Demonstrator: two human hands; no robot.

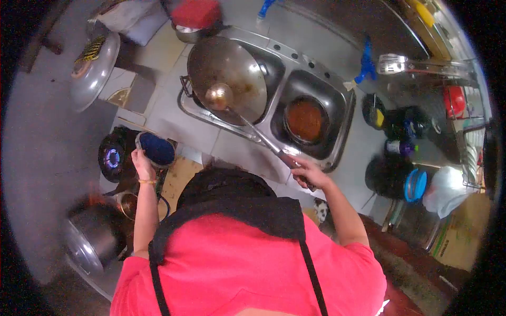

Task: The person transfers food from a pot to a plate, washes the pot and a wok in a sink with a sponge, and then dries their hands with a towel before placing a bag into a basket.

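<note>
My right hand (310,174) is wrapped round the dark grip of a long-handled ladle (262,136). The round metal bowl of the ladle overlaps the inside of a large wok (240,73), which rests over the left basin of the double sink (274,113). On the other side, my left hand (143,166) grips the edge of a dark blue oval thing with a pale rim (156,148); I cannot tell whether it is a container or a pad. Just left of it burns a lit gas burner (112,158) with a blue flame.
A round pan with brown contents (305,120) sits in the right basin. At lower left stands a big dark pot (89,234). A large metal lid (100,71) leans at upper left. Slotted utensils (421,67) hang by the dish rack at right, near bottles (400,147).
</note>
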